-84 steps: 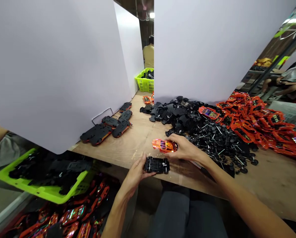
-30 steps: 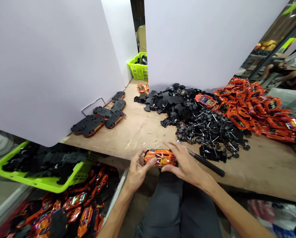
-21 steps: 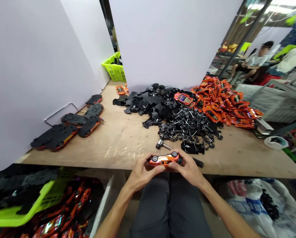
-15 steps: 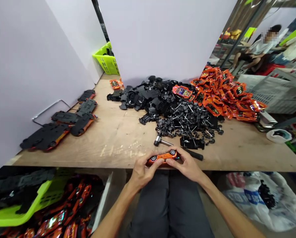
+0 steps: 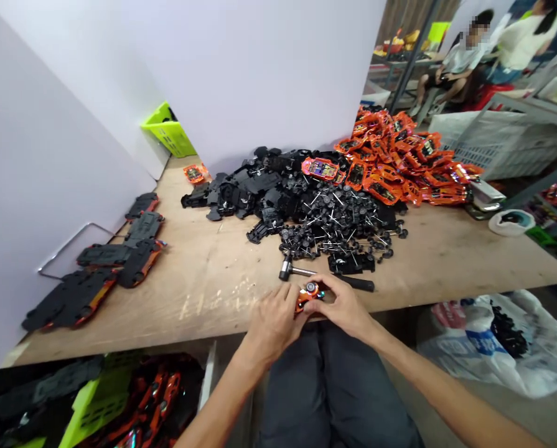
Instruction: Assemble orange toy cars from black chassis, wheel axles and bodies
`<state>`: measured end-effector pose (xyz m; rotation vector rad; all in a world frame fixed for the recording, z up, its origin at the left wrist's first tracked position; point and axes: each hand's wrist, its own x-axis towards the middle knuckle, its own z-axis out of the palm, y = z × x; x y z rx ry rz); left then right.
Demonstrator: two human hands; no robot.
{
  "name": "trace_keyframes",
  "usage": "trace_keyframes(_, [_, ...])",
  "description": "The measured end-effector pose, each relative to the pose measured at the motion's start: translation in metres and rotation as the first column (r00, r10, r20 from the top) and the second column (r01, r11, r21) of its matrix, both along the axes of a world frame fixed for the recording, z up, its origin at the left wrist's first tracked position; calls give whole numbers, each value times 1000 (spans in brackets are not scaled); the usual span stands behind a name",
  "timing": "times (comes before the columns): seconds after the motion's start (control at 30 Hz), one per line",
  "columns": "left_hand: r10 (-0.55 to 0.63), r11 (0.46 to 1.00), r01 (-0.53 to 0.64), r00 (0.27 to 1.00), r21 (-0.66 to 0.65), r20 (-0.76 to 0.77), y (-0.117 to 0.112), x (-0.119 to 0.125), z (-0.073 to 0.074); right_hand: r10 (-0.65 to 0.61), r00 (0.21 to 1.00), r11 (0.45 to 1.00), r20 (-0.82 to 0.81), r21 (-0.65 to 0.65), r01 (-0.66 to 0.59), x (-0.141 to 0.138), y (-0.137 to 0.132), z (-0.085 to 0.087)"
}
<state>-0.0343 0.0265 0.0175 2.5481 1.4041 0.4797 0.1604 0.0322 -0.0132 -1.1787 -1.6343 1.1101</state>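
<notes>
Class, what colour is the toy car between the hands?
The toy car is orange; head view.

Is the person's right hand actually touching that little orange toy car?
Touching: the head view shows the fingers of the right hand curled over the orange toy car, with no gap between them.

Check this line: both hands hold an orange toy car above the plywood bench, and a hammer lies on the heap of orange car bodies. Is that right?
No: in the head view, the hammer lies on the plywood bench in front of the black wheels, not on the orange car bodies. The left hand and right hand do hold the orange toy car.
</notes>
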Motion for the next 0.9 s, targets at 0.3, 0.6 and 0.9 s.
trace_keyframes(0.3, [189,981,-157,900,-112,392,-14,-5,-14,-157,987,971,-28,178,159,-8,-21,11])
trace_keyframes(0.6, [642,763,140,-55,-631,764,-29,10,-7,-150,986,963,-77,214,163,-31,-26,6])
trace_keyframes(0.9, [459,847,-39,557,-531,692,-14,-19,-10,69,978,959,195,257,-119,-9,-4,19])
